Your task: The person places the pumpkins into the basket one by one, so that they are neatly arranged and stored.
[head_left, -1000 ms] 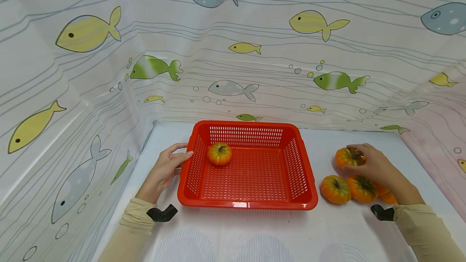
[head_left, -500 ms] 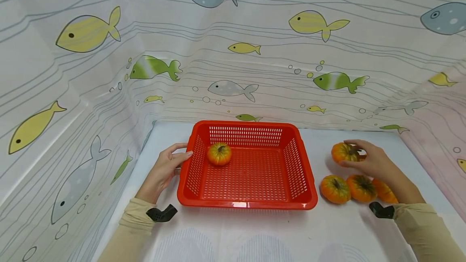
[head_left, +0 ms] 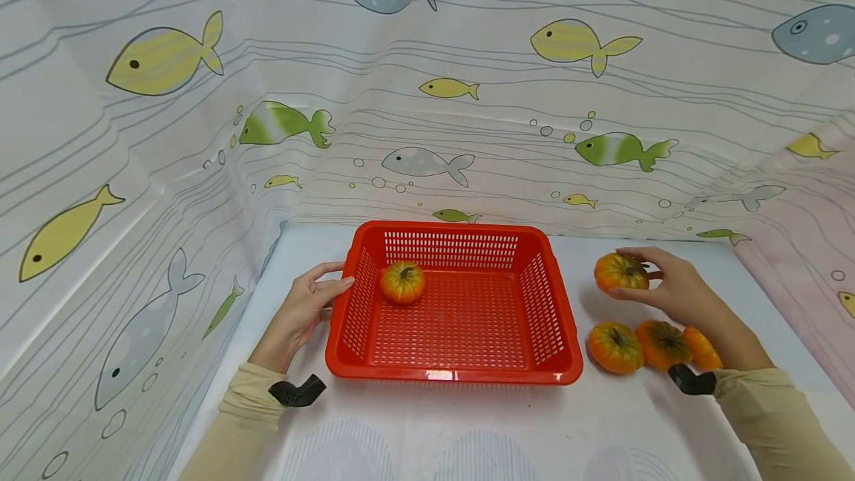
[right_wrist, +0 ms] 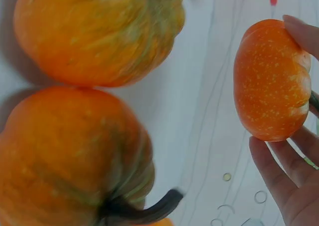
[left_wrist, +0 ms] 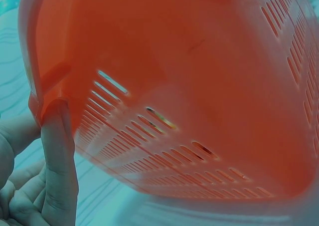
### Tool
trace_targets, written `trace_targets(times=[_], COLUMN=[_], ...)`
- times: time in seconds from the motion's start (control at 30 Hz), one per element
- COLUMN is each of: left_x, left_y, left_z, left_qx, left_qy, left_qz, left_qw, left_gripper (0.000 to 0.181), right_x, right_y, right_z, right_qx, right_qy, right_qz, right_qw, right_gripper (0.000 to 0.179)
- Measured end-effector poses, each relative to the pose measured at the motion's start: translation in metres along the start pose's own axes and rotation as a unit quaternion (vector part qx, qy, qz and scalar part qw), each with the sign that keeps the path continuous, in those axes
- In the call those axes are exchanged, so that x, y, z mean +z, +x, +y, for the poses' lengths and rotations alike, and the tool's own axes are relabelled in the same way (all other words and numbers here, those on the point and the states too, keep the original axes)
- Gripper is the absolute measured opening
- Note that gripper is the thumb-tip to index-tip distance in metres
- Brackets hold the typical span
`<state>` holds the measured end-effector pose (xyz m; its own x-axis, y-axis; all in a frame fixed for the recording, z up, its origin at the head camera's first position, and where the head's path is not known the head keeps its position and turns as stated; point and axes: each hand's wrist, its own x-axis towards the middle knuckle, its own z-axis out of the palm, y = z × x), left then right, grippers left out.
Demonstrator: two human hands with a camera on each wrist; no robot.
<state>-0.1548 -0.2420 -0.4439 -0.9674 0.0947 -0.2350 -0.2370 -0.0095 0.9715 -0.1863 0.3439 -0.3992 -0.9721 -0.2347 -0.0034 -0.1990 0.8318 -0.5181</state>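
A red plastic basket point(head_left: 454, 375) with slotted walls stands mid-table. At its left rim my left hand point(head_left: 297, 314) pinches the edge; the left wrist view has fingers point(left_wrist: 59, 151) against the outside of the basket wall point(left_wrist: 164, 51). One small orange-green pumpkin point(head_left: 403, 283) sits inside, near the left wall. To the right of the basket my right hand point(head_left: 677, 288) holds another small pumpkin point(head_left: 616, 273) between thumb and fingers. In the right wrist view this pumpkin point(right_wrist: 271, 81) is gripped by its sides, its stem toward the palm.
Below the right hand, several pumpkins lie in a row: one nearest the basket point(head_left: 616, 347), a middle pumpkin point(head_left: 663, 345), and a pumpkin partly hidden by the wrist point(head_left: 701, 349). A fish-print curtain point(head_left: 508, 117) encloses the back and sides of the white-covered table point(head_left: 414, 429).
My right hand has lifted the pumpkin and carried it left, toward the basket, away from the row. My left hand and the basket stay put.
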Motion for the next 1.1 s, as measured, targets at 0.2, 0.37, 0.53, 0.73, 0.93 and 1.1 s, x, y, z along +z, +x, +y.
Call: trace_targets(times=[0.2, 0.37, 0.53, 0.73, 0.93, 1.1], left_x=[0.000, 0.000, -0.001, -0.001, -0.001, -0.001], left_y=[-0.001, 0.000, 0.000, 0.001, 0.000, 0.000], left_z=[0.000, -0.001, -0.001, -0.001, -0.001, 0.000], left_qx=[0.002, 0.001, 0.002, 0.001, 0.003, 0.003], left_qy=[0.002, 0.004, 0.006, 0.005, 0.005, 0.005], left_qz=[-0.001, 0.000, 0.001, 0.001, -0.003, -0.004], left_qw=[1.0000, 1.0000, 1.0000, 1.0000, 1.0000, 1.0000], left_gripper=[0.060, 0.058, 0.060, 0.060, 0.061, 0.061], right_x=[0.000, -0.001, -0.001, 0.000, 0.000, 0.001], right_y=[0.002, 0.004, 0.006, 0.010, 0.015, 0.021], right_z=[-0.008, -0.017, -0.029, -0.042, -0.054, -0.066], right_qx=[-0.017, -0.028, -0.037, -0.040, -0.061, -0.097], right_qy=[-0.002, -0.003, 0.005, 0.016, 0.021, 0.017], right_qz=[0.006, 0.005, 0.004, 0.001, -0.009, -0.013], right_qw=[0.9998, 0.9996, 0.9993, 0.9991, 0.9979, 0.9950], right_gripper=[0.081, 0.081, 0.080, 0.082, 0.078, 0.077])
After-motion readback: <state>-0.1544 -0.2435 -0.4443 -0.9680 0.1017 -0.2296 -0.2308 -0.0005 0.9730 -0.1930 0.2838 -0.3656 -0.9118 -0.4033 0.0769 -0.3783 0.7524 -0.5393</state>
